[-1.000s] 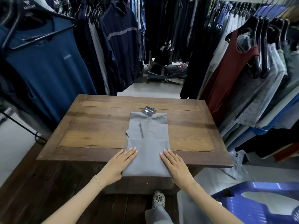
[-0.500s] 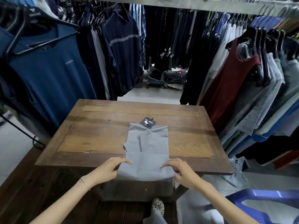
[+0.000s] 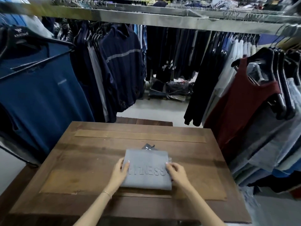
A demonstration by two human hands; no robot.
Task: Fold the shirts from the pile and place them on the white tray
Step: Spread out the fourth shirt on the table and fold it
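Shirt (image 3: pixel 147 170): grey, folded square, raised lettering up.

A worn wooden table (image 3: pixel 91 149) stands before me in a crowded clothing shop. A blue top (image 3: pixel 40 101) hangs to my left beside a navy jacket (image 3: pixel 123 66) with a pale chest stripe. A maroon tank top (image 3: pixel 241 101) hangs on a black hanger (image 3: pixel 260 54) to my right, under a metal rail (image 3: pixel 162 20). Bagged goods (image 3: pixel 171 88) lie on the floor beyond.
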